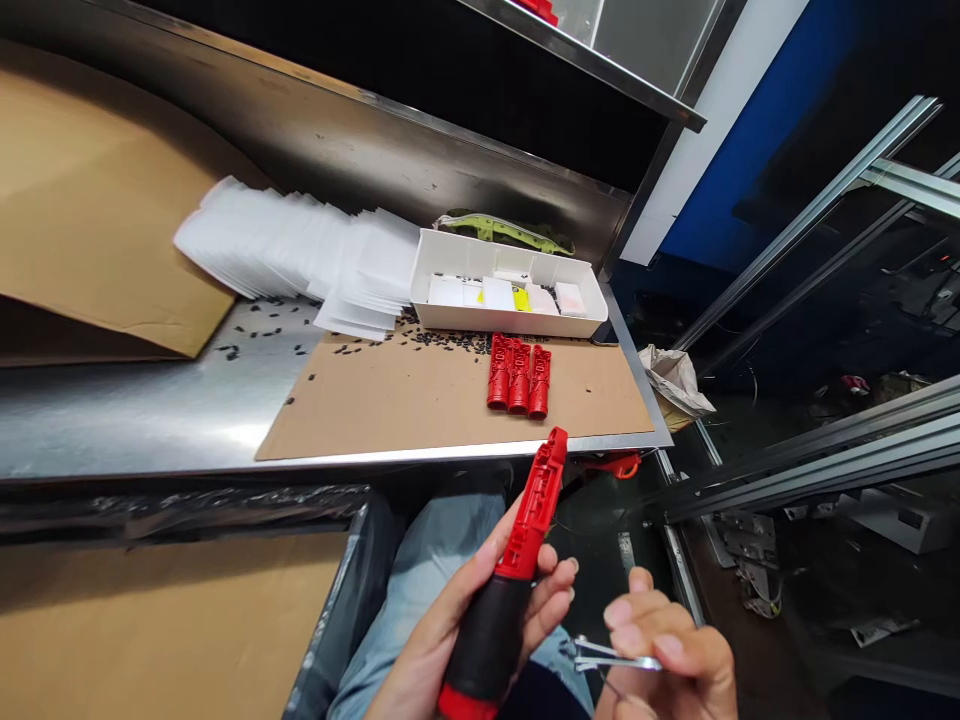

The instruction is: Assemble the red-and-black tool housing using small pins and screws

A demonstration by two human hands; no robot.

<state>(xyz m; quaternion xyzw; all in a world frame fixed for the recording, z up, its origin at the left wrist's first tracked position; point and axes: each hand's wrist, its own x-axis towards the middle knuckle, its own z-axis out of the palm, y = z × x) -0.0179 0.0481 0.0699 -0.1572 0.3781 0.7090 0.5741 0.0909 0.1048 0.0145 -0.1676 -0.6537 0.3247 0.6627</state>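
My left hand (457, 625) grips a red and black plastic tool handle (510, 580) by its black grip, with the red end pointing up toward the table edge. My right hand (671, 650) pinches a small metal tool (607, 655), like tweezers, pointing left toward the handle's black grip. Both hands are below the table's front edge, over my lap. Three red handle parts (519, 375) lie side by side on a cardboard sheet (420, 400) on the steel table (150, 410).
A white tray (450, 310) with small white and yellow pieces stands behind the red parts. A fanned stack of white bags (300, 255) lies left of it, with small black bits scattered around. A cardboard box (150, 620) sits lower left. Metal rails run at the right.
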